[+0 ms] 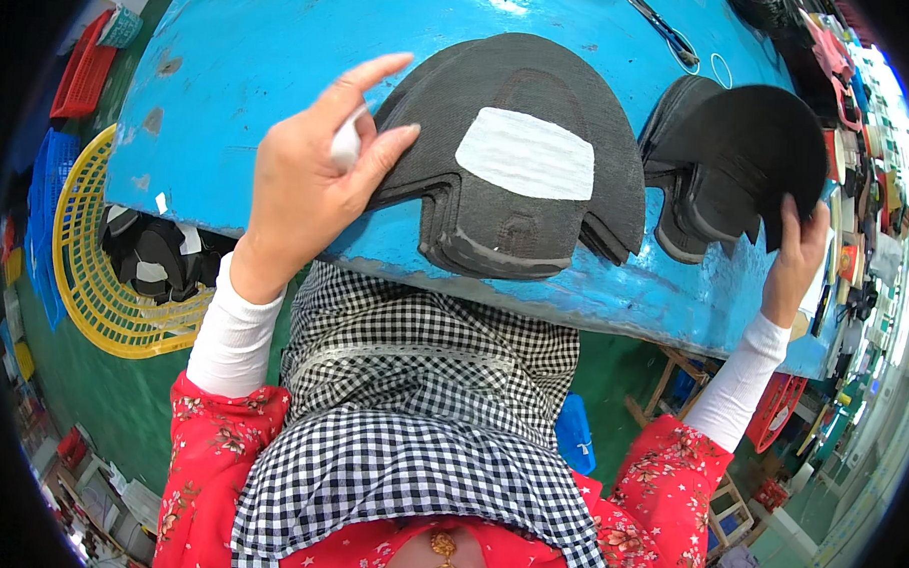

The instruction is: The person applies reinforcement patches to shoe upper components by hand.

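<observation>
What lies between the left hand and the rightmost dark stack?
The head view shows another stack of notched dark pieces, topped with a white patch, on the blue table.

No writing, number or sign is legible: the white patch [527, 153] on the dark stack [522, 214] toward 1 o'clock shows no readable lettering, and the crowded goods [886, 256] near 3 o'clock are too small.

White bit [347, 142] beside left fingers [366, 78], blurred

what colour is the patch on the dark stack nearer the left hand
White; the patch shows best in the head view.
</observation>
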`<control>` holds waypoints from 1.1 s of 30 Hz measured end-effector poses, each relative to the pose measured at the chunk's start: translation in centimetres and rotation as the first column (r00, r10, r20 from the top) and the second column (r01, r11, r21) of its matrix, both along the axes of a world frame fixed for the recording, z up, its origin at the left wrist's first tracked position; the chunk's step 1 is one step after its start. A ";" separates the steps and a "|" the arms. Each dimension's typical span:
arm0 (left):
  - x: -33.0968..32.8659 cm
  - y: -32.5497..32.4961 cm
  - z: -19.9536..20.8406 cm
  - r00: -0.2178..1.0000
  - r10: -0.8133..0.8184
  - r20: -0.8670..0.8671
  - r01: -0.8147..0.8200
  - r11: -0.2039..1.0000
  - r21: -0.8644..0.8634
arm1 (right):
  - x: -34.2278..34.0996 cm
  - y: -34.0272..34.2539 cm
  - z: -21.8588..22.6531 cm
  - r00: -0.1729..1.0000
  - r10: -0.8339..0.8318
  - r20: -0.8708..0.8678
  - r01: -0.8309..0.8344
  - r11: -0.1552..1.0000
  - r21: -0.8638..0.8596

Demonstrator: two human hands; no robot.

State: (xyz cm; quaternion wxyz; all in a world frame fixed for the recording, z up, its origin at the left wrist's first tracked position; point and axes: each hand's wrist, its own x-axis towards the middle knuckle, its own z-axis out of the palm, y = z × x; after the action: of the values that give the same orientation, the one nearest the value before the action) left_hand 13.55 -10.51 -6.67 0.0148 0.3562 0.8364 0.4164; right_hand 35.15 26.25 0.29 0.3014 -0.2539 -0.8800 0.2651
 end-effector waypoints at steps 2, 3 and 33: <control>-0.6 -0.7 -0.3 0.998 0.055 -0.025 -0.045 0.951 0.306 | 1.1 -0.4 -0.2 0.985 -0.033 -0.172 0.043 0.997 0.059; -0.5 -0.6 0.1 0.994 0.107 -0.014 -0.091 0.901 0.425 | 1.1 -1.1 -0.2 0.967 -0.004 -0.256 0.006 1.000 0.009; 6.8 0.0 2.9 0.522 -0.403 0.752 -0.345 0.707 0.618 | -3.8 -23.1 -2.4 0.936 0.247 -0.250 -0.351 0.631 -0.692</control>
State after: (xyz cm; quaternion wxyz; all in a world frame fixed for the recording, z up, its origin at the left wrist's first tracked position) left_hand 20.35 -10.55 -3.77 0.2916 0.0971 0.4828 0.8201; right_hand 31.40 3.14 -2.08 0.1845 -0.1849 -0.7097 0.6543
